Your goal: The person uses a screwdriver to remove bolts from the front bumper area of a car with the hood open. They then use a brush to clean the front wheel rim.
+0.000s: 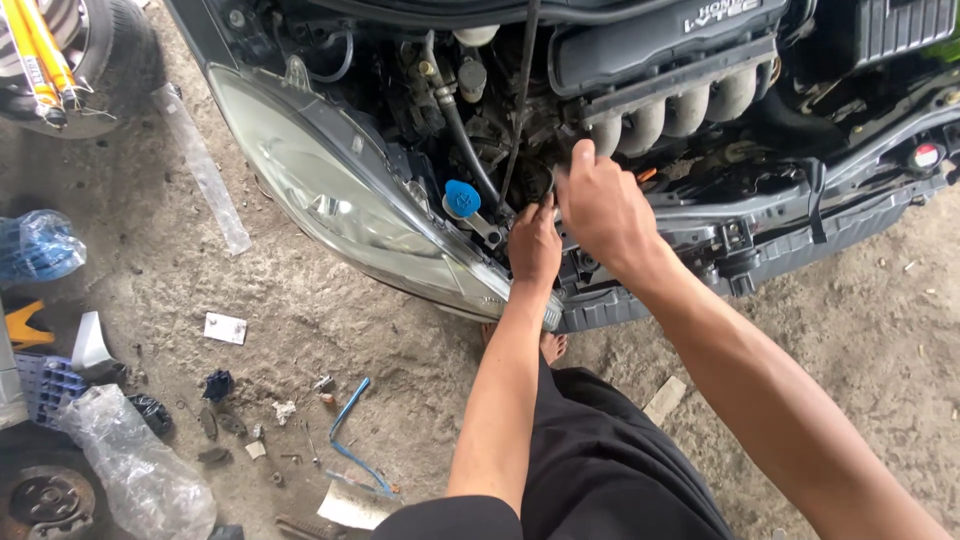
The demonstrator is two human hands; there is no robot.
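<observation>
I lean over the open engine bay (640,110), both hands low beside the headlight (340,190). My right hand (600,205) pinches a small part I cannot make out; my left hand (535,245) curls shut beneath. A slip could drop it among the hoses (470,150).

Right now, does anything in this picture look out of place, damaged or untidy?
Yes. The car's front bumper is missing, exposing the support bar. Small parts and a bent blue strip lie scattered on the concrete floor.
</observation>
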